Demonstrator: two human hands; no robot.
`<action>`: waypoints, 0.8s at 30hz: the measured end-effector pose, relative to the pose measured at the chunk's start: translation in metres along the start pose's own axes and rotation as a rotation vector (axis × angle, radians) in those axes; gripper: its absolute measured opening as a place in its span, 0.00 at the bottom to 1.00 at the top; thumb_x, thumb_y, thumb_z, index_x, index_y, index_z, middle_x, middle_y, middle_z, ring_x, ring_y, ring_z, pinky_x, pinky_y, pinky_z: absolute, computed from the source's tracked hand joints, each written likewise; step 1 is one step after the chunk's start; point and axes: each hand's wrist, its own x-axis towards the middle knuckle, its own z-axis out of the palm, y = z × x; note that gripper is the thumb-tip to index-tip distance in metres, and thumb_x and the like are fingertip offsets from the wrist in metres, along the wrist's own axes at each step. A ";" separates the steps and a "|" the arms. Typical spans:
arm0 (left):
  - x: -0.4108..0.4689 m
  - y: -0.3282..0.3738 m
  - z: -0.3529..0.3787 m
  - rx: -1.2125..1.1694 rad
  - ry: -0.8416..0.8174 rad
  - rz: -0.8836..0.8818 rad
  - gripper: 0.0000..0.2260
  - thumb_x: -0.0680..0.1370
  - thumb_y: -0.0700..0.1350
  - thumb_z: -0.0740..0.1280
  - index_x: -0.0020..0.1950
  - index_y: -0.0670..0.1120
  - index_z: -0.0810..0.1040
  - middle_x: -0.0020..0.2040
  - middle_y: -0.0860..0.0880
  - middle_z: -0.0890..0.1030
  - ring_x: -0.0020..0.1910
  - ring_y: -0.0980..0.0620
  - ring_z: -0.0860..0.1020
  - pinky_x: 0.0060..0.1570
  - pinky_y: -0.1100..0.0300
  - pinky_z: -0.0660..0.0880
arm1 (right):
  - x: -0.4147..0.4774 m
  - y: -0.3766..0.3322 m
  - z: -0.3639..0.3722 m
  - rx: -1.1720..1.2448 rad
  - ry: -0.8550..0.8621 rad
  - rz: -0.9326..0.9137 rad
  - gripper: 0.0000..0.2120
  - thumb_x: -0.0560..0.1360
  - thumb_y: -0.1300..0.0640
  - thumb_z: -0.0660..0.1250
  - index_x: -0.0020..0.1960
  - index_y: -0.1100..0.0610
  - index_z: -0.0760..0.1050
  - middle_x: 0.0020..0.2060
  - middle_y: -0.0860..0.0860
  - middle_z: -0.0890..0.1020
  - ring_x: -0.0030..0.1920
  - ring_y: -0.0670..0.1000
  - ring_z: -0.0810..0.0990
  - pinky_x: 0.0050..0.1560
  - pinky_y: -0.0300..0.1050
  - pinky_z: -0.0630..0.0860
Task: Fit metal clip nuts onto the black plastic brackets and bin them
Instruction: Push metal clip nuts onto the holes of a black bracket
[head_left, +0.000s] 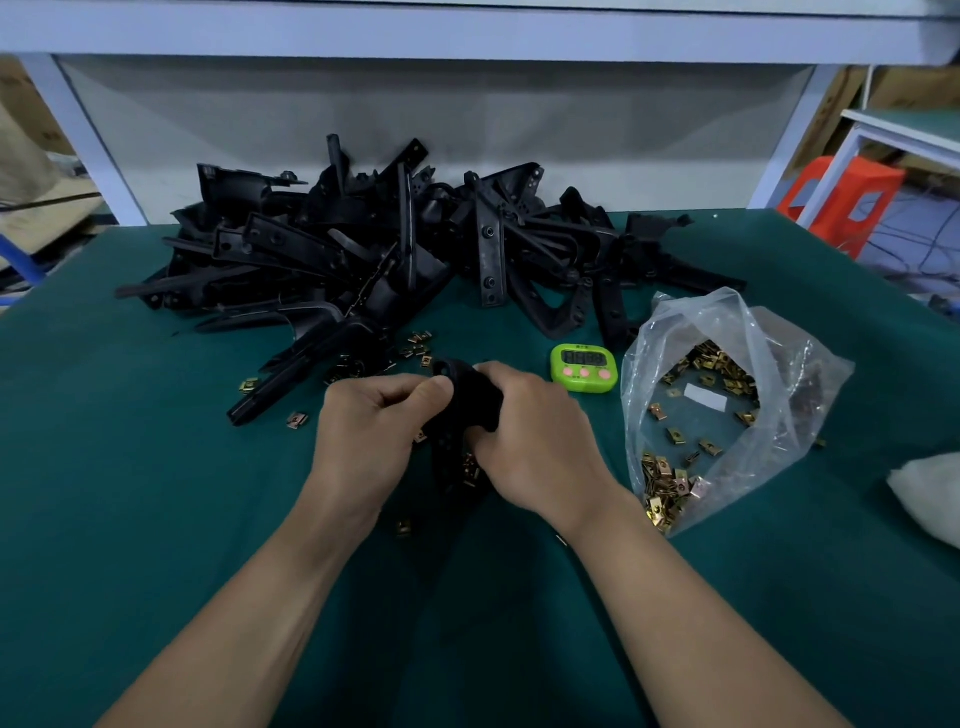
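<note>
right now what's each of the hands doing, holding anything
Left hand: closed, pinching the black plastic bracket at its upper end.
Right hand: closed, gripping the same bracket.

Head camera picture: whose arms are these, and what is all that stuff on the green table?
There is no machine here. A person wears one camera on the head, looking down at their own bare hands. The left hand and right hand together grip one black plastic bracket above the green table. Behind lies a pile of similar brackets. At the right, a clear bag holds small brass-coloured clip nuts; loose nuts lie near the hands. The green gadget is a timer.
</note>
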 end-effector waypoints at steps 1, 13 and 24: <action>0.000 0.000 -0.001 0.011 -0.011 0.001 0.06 0.75 0.51 0.72 0.43 0.55 0.89 0.40 0.45 0.87 0.43 0.40 0.86 0.47 0.43 0.83 | 0.000 0.000 0.000 0.000 -0.009 0.000 0.16 0.72 0.53 0.71 0.58 0.44 0.75 0.41 0.44 0.82 0.43 0.54 0.80 0.41 0.50 0.74; -0.022 0.002 0.018 0.331 0.040 0.134 0.05 0.75 0.48 0.75 0.49 0.59 0.85 0.37 0.64 0.83 0.36 0.66 0.81 0.32 0.74 0.72 | 0.000 0.007 0.002 -0.059 0.024 -0.016 0.20 0.75 0.57 0.67 0.65 0.46 0.70 0.47 0.48 0.83 0.48 0.57 0.81 0.42 0.49 0.69; -0.024 0.005 0.015 0.504 0.110 0.222 0.06 0.77 0.50 0.71 0.41 0.53 0.83 0.31 0.57 0.80 0.31 0.57 0.78 0.31 0.68 0.70 | -0.002 0.003 0.002 -0.095 0.040 -0.040 0.20 0.76 0.56 0.69 0.66 0.45 0.70 0.46 0.47 0.83 0.47 0.54 0.82 0.41 0.47 0.70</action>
